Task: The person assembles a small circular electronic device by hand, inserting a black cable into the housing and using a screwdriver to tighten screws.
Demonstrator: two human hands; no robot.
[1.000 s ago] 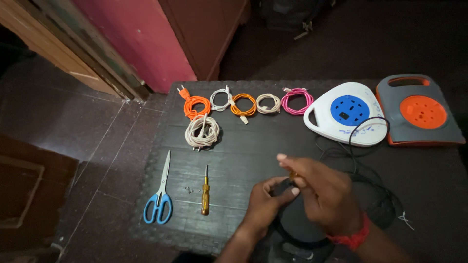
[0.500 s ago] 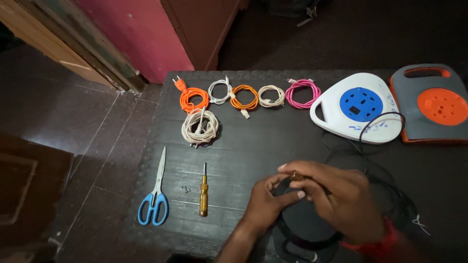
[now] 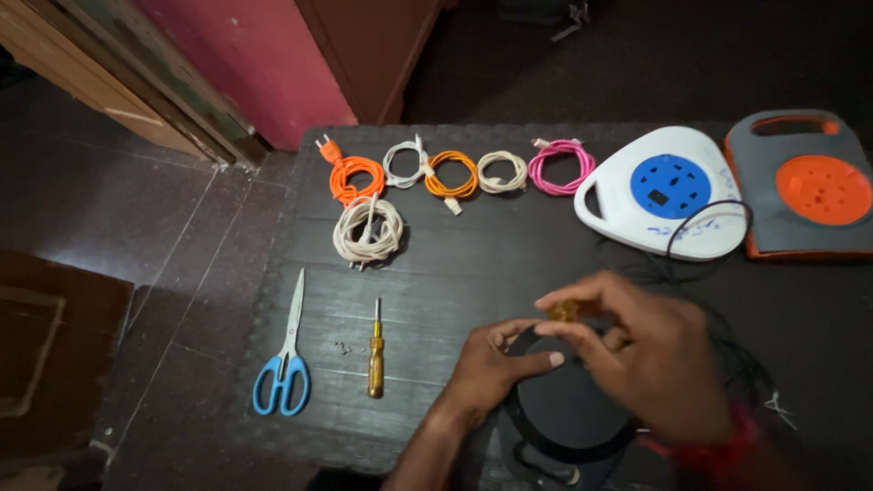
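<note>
- The right hand (image 3: 650, 359) is now pinching a small amber handle (image 3: 564, 311) higher than a second ago.
- The left hand (image 3: 496, 364) is curling against the black round reel (image 3: 564, 409), steadying it as before.
- Scissors (image 3: 284, 364), a screwdriver (image 3: 376, 353) and coiled cords (image 3: 452, 173) are lying on the dark mat (image 3: 473, 264), beside a tiled floor (image 3: 136, 236).

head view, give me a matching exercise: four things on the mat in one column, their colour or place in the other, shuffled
Things:
1. scissors
2. screwdriver
3. rightmost cable coil in the top row
4. white cord reel

Colour or place:
A. pink
B. blue round centre, next to the grey and orange reel
C. blue handles, nearest the mat's left edge
D. amber handle, just right of the scissors

Pairs: 1-C, 2-D, 3-A, 4-B
</note>
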